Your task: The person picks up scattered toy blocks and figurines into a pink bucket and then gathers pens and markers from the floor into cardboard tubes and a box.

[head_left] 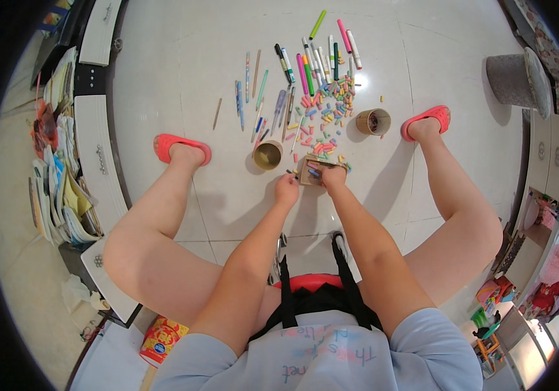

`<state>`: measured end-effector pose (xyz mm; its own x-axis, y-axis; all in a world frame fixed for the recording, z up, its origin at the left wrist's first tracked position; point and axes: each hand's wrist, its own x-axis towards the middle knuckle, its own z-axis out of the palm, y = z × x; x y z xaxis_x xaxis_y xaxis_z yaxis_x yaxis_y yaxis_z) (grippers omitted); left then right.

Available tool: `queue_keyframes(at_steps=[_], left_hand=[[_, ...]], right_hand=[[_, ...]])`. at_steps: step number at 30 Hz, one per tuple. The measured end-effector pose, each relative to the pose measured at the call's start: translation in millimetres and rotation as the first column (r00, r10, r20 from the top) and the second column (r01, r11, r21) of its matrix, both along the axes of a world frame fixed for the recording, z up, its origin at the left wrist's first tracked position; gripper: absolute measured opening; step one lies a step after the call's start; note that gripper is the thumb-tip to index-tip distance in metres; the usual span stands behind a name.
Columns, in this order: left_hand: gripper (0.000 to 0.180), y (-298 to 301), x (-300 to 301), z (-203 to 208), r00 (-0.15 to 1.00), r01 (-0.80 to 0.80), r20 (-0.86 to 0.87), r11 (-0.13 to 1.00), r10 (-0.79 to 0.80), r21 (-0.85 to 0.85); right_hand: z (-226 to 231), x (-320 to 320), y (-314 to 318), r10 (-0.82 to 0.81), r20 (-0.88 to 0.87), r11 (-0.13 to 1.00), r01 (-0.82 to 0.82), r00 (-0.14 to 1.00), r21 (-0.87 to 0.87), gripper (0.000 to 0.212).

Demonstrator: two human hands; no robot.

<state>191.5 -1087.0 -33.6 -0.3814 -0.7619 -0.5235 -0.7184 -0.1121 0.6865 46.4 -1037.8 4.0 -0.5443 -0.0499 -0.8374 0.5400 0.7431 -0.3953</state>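
Observation:
A small brown open-topped cardboard box (308, 178) stands on the floor between my hands, with a few coloured chalk pieces in it. My right hand (333, 176) grips the box at its right side, its fingers partly hidden over the top. Just left of the box, my left hand (285, 189) is closed, its fingertips pinched at a tiny dark item too small to name. Beyond the box spreads a loose heap of short pastel chalk pieces (337, 101). A round brown container (257, 156) stands tilted in view near my left hand.
Several markers (306, 75) lie past the chalk. To their left are scattered pens, pencils and a screwdriver-like tool (279, 103). A second round container (364, 122) stands right of the chalk. My feet in red slippers (191, 153) flank the area. A grey bin (507, 79) stands far right.

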Motion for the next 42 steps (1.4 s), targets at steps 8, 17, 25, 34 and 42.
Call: queue_keyframes(at_steps=[8,17,25,34,42], left_hand=[[0.017,-9.3,-10.2,22.8,0.998,0.035,0.049,0.993,-0.029,-0.113],[0.014,-36.8,-67.1,61.5,0.993,-0.021,-0.119,0.975,-0.006,-0.219],[0.017,-60.4,-92.4,35.0,0.999,-0.034,-0.026,0.977,0.029,-0.212],[0.017,-90.7,-115.2,34.5,0.998,-0.059,-0.007,0.98,0.059,-0.189],[0.018,-87.9,-126.7,29.9,0.974,-0.095,-0.194,0.988,0.118,0.123]], right_hand=[[-7.3,1.0,-5.5,-0.338,0.275,0.916,0.381,0.9,-0.123,0.009],[33.1,-1.6,-27.9,0.213,-0.548,0.963,-0.267,0.809,-0.02,0.016],[12.9,-31.8,-85.7,0.502,-0.592,0.816,-0.573,0.631,0.081,0.018],[0.6,-37.6,-88.7,0.644,-0.562,0.719,-0.66,0.519,0.215,0.017],[10.7,-47.3,-77.7,0.32,-0.581,0.752,-0.574,0.748,-0.325,0.016]])
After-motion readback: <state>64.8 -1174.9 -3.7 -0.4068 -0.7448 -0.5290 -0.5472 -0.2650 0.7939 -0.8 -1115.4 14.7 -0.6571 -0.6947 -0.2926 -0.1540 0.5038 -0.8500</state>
